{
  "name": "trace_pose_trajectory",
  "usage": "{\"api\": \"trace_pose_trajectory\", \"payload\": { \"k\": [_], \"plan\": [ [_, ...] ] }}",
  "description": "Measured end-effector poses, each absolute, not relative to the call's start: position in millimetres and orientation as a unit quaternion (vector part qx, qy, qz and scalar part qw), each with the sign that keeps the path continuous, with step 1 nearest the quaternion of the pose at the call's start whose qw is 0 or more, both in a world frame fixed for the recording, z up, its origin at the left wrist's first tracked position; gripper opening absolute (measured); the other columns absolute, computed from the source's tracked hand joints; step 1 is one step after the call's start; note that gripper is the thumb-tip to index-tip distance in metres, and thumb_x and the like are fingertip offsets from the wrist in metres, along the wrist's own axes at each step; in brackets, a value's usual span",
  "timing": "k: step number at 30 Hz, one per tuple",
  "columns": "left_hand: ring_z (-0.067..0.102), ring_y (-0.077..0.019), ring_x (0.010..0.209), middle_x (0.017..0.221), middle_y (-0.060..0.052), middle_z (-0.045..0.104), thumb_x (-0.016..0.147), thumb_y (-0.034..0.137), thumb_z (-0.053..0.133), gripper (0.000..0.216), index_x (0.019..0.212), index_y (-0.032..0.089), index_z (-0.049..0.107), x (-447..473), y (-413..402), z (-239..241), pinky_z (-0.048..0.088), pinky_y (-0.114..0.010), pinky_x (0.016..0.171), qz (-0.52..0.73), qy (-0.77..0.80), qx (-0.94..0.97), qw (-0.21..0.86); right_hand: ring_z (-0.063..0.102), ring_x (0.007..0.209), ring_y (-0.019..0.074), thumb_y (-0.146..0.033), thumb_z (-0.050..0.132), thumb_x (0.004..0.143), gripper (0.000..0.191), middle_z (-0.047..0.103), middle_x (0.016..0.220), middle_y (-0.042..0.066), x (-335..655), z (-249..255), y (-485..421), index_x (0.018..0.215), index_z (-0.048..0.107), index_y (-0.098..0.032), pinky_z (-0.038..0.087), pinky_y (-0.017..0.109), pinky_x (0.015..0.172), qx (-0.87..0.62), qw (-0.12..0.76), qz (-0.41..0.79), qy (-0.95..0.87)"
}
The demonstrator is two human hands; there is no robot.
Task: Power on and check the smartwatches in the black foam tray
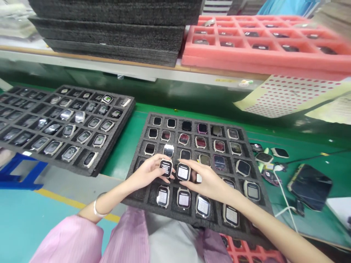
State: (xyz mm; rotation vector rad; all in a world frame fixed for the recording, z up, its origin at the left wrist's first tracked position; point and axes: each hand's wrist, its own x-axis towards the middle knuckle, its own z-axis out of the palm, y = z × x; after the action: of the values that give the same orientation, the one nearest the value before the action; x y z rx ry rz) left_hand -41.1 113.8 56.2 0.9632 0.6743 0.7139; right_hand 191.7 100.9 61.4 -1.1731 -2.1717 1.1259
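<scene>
Smartwatches (pixel 167 166) face up, lengthwise forward, left hand (pixel 150 171) and right hand (pixel 204 179) each gripping one.

Ahead of you, a black foam stack (pixel 115 40) stands on the shelf (pixel 164 75), just beside a pink tray (pixel 246 60). A dotted sheet (pixel 290 95) hangs below it. To your right lies a dark device (pixel 311 186); left, a blue frame (pixel 27 160).
</scene>
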Motion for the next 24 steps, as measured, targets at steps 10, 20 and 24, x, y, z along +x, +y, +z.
{"api": "trace_pose_trajectory", "payload": {
  "k": [10,20,24],
  "plan": [
    [0.069,-0.0186,0.071,0.083,-0.006,0.068,0.076,0.036,0.072,0.037,0.099,0.015,0.051,-34,120,56,0.058,-0.027,0.057,0.317,0.344,0.447,0.762,0.046,0.118,0.0294,-0.032,0.062,0.088,0.045,0.049,0.128,0.015,207,69,102,0.130,0.053,-0.019,0.043,0.047,0.098,-0.416,0.149,0.172,-0.880],
    [0.069,-0.0193,0.073,0.084,-0.007,0.068,0.078,0.038,0.068,0.038,0.102,0.015,0.050,-35,120,55,0.057,-0.028,0.059,0.317,0.344,0.456,0.757,0.051,0.111,0.0258,-0.028,0.056,0.092,0.033,0.056,0.117,0.012,214,67,96,0.124,0.055,-0.019,0.044,0.043,0.096,-0.433,0.182,0.226,-0.853],
    [0.068,-0.0208,0.083,0.102,-0.009,0.065,0.075,0.029,0.073,0.052,0.116,0.019,0.044,-39,116,48,0.058,-0.035,0.073,0.302,0.349,0.534,0.709,0.051,0.111,0.0260,-0.028,0.053,0.093,0.031,0.057,0.116,0.012,213,68,97,0.123,0.056,-0.019,0.045,0.043,0.095,-0.431,0.185,0.229,-0.853]
  ]
}}
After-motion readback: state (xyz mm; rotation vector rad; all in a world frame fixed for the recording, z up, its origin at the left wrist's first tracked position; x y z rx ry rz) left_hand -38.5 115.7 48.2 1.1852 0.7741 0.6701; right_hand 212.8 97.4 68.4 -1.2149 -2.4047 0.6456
